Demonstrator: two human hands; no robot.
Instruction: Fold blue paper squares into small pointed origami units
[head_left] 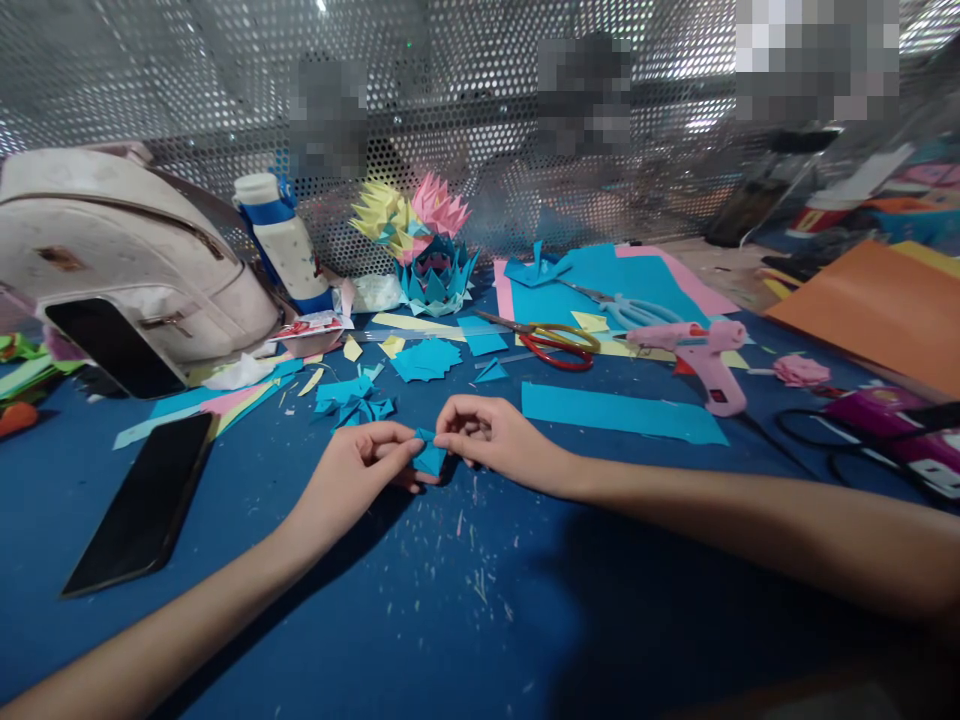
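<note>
A small folded piece of blue paper (429,459) is pinched between both hands above the blue table. My left hand (375,452) grips its left side, thumb on top and fingers underneath. On the opposite side, the thumb and forefinger of my right hand (484,437) close on its upper right edge. Just behind my left hand lies a pile of folded blue paper pieces (352,400). One small folded blue triangle (491,371) rests beyond my right hand, and a long blue paper strip (622,412) lies to its right.
Red-and-yellow-handled scissors (559,345), blue-handled scissors (637,312) and a pink glue gun (701,355) lie behind the strip. A folded-paper flower piece (435,275) stands at the back. Two phones, one this black phone (146,500), a bottle (289,245) and a backpack (135,250) occupy the left.
</note>
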